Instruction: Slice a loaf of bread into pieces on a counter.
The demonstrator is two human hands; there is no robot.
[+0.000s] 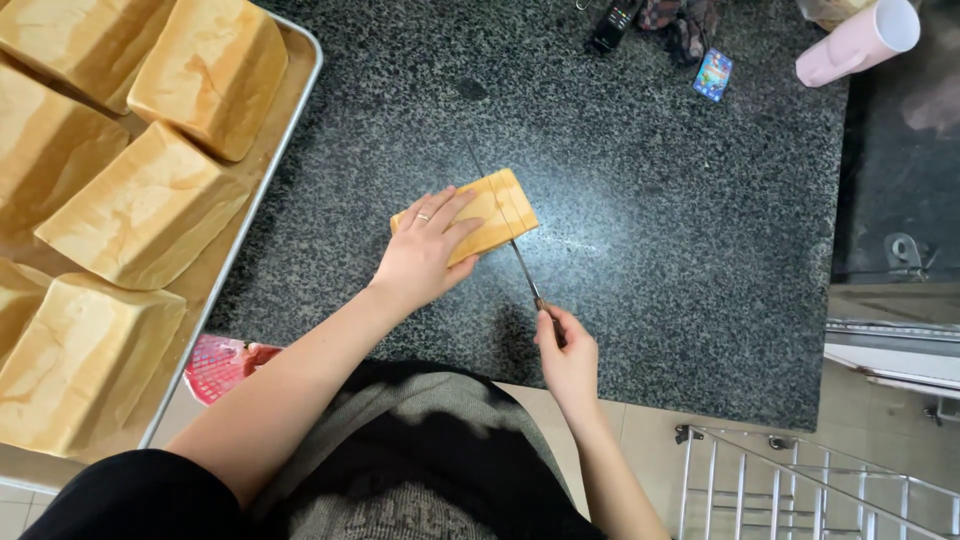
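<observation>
While the small block of bread (pixel 490 215) lies near the middle of the speckled dark stone counter (pixel 680 200), the left hand (pixel 425 250) rests flat on top of it with fingers spread and pressed down, a ring on one finger, and the right hand (pixel 565 355) is wrapped shut around the handle of a long thin knife (pixel 515 255) whose blade runs across the block close to its right end. The block looks soft and light — a crumb that would squash under a heavy palm — so a broad, gentle hold on the top and sides, kept back from the blade, seems the safest grip; the golden crust is probably dry rather than slippery. One block is under the knife, and there is one knife. To the left of the block a metal tray (pixel 300 70) holds six large whole loaves (pixel 150 205) that I can count, some cut off by the frame edge. Below and left of the block, just past the counter edge, a red mesh thing (pixel 220 365) shows partly. Far above and right of the block lie one pink cup (pixel 860 40) on its side, one small blue packet (pixel 713 74), and a dark handheld device (pixel 612 22); beside them sits something dark and patterned that I cannot identify. Below right of the block stands one metal rack (pixel 800 480).
</observation>
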